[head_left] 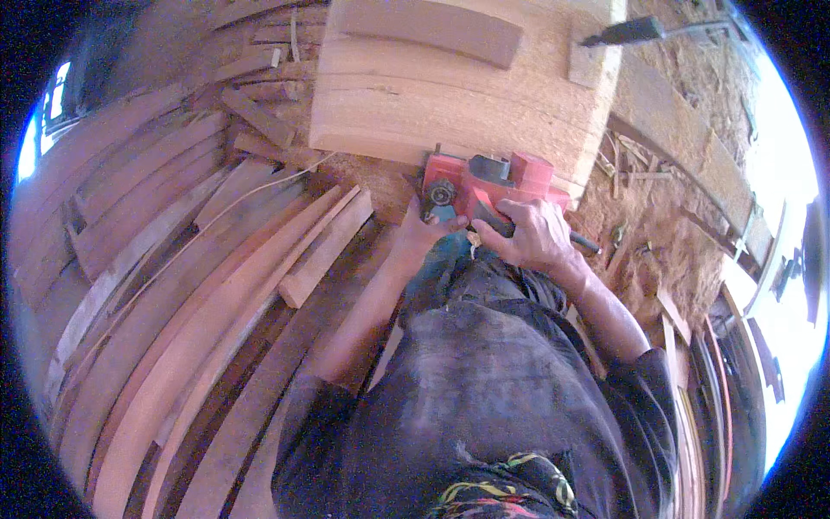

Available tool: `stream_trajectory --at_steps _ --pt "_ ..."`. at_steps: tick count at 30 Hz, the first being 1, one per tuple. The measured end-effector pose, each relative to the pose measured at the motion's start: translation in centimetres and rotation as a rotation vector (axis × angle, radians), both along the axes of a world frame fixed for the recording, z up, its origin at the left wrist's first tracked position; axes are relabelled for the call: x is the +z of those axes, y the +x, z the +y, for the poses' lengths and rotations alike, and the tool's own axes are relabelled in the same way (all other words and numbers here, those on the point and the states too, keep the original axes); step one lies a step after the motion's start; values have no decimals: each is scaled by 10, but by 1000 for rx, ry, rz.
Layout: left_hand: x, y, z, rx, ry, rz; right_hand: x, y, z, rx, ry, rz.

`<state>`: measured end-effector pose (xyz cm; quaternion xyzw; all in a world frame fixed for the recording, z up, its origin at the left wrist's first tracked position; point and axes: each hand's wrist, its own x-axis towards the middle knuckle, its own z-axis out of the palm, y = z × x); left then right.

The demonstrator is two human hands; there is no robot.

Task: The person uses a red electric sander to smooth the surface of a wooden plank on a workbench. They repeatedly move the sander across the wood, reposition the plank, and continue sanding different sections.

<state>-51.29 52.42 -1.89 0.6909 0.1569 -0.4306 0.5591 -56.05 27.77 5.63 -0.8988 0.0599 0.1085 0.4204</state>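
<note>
A red electric hand planer [484, 186] with black parts is in front of my body, at the near edge of a pale wooden work surface [450, 104]. My right hand [538, 233] wraps round its dark handle. At the planer's left end, next to a round black knob, my left hand [421, 232] grips its near side. The left thumb points right, while the other left fingers are partly hidden. A dark cord end [586, 244] sticks out at the planer's right. Some bluish cloth shows just below it.
On the pale surface lie a brown plank [432, 30] and a small board [588, 56]. A black-ended tool [627, 33] sticks in at the upper right. Long boards [190, 346] are stacked at my left. Sawdust and wood scraps [640, 225] cover the ground at right.
</note>
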Motion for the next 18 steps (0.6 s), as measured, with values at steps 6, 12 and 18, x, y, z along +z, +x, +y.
stream_trajectory --at_steps 6,12,18 --pt "-3 47 56 53 -91 -88 8 53 61 32 0 37" --pt "1 104 144 -159 124 -195 10 107 126 63 23 33" --pt "-15 151 232 -73 256 -367 19 180 197 268 114 181"
